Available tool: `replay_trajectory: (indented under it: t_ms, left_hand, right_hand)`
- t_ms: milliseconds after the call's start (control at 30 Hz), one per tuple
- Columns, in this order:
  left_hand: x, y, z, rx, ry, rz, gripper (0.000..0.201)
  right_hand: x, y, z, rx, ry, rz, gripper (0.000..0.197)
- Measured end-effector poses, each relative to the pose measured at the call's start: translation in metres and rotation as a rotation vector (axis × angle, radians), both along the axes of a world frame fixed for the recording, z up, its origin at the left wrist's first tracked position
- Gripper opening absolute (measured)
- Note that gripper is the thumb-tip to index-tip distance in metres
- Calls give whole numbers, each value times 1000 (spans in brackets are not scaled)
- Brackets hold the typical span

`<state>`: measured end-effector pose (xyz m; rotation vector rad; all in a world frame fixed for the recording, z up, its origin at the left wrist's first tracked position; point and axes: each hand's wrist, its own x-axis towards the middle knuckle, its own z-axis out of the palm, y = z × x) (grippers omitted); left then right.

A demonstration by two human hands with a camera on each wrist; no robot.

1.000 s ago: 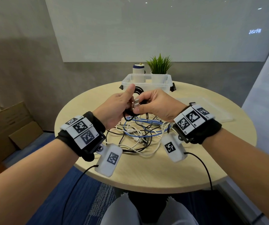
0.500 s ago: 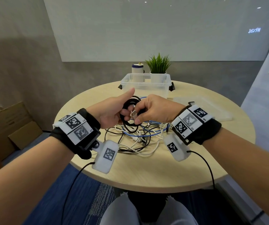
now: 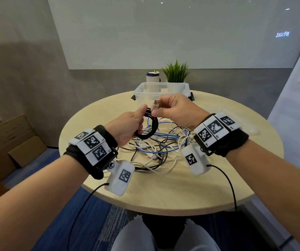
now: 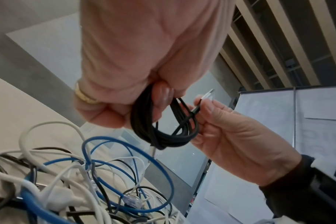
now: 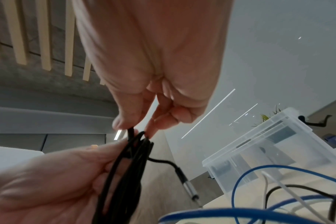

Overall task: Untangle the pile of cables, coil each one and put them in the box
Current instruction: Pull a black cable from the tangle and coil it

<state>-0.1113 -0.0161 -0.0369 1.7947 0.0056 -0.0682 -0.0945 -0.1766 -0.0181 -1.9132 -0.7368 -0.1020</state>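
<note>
A coiled black cable [image 3: 148, 130] hangs from my left hand [image 3: 142, 120], whose thumb and curled fingers grip the loops [image 4: 159, 128]. My right hand [image 3: 157, 109] pinches the cable's silver USB plug [image 3: 156, 106] just above the coil. In the right wrist view the coil [image 5: 125, 166] runs down through the left hand, and a loose silver jack plug [image 5: 190, 189] dangles from it. Under both hands lies the tangled pile of blue, white and black cables [image 3: 161, 144]. The clear plastic box [image 3: 142, 91] stands open behind the hands.
The round wooden table [image 3: 163, 192] ends close to my body. A potted plant [image 3: 176, 74] and a white and blue can [image 3: 152, 77] stand behind the box. A clear lid [image 3: 243, 124] lies at the right. Cardboard boxes [image 3: 9, 142] sit on the floor, left.
Both hands have risen and moved toward the box with the black coil. My right hand has lifted the USB plug from the middle of the coil to above it.
</note>
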Motion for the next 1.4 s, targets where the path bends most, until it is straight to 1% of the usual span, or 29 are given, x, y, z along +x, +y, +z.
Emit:
replay_trajectory:
  t_ms: [33,100,233,333,400,467,533,633,733,800,867,933,967,1100,1167,1267,1333,1400]
  left_hand:
    - [1,1,-1,-3,0,20,45]
    - [4,5,-3,-19,14,71,44]
    - [9,12,-5,-67,72,136,43]
    - [10,15,-6,-93,102,150,43]
    - [10,16,-6,-107,110,153,44]
    - [10,17,-7,-142,110,129,44]
    - [10,18,-7,-178,107,89,43]
    - [6,18,-7,-187,91,22,39]
    - [1,13,-8,-192,43,-44,31]
    - [-3,7,-8,-214,8,-114,26]
    - [-9,0,-7,-226,-30,-179,23]
    - [-13,-6,-7,-224,-75,-210,20]
    - [-13,-7,-6,-218,-99,-216,19]
    - [-15,-12,-6,-166,-182,-216,18]
    - [-15,-12,-5,-146,-221,-188,20]
    - [-9,-8,-6,-167,-235,-137,14]
    - [-5,-5,-7,-201,-215,-118,9]
    - [-4,-2,-7,-239,-193,-112,8]
  right_hand:
    - [-1,-1,1,12,-5,2,6]
    - [-5,-2,3,7,-21,3,11]
    - [-13,-2,3,-17,71,183,16]
    - [-13,-2,0,-30,118,227,22]
    - [-14,-1,0,-16,136,250,20]
    - [-15,-2,1,47,145,253,13]
    - [-13,-3,0,142,180,225,7]
    - [-8,-5,1,213,266,145,12]
    - [-4,-3,2,281,309,3,15]
    - [-3,2,1,329,302,-115,14]
    - [0,7,-2,310,270,-234,12]
    - [2,10,-4,238,232,-325,9]
    - [3,10,-5,221,220,-361,8]
    - [5,7,-9,225,161,-457,14]
    - [2,8,-11,261,165,-449,14]
    - [-5,10,-10,366,290,-309,7]
    - [-9,11,-9,386,344,-233,11]
    - [-9,12,-9,380,343,-208,14]
